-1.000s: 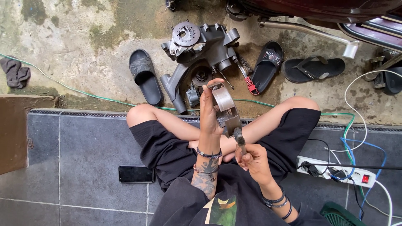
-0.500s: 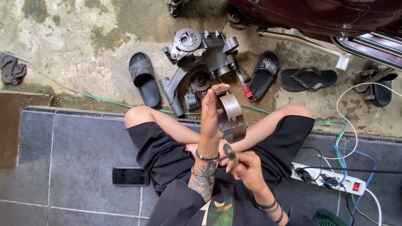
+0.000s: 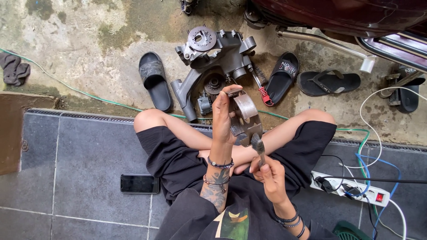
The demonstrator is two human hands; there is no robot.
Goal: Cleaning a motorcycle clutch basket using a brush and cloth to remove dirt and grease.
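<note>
A person sits cross-legged on grey tiles. The left hand (image 3: pixel 223 116) is closed tight around a shiny metal part (image 3: pixel 245 116), holding it up over the lap. The right hand (image 3: pixel 268 173), nearer the body, grips a small brush (image 3: pixel 258 148) in curled fingers, its tip touching the part. A big grey engine piece (image 3: pixel 218 60) lies far off on the concrete, between black sandals (image 3: pixel 155 81). A phone (image 3: pixel 139 183) lies on the left.

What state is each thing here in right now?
Left hand: raised, gripping the metal part.
Right hand: closed round a small brush, bristles at the part.
Phone: flat on the tiles, screen dark.
Power strip: cables plugged in.
Engine casing: lying on the concrete.
</note>
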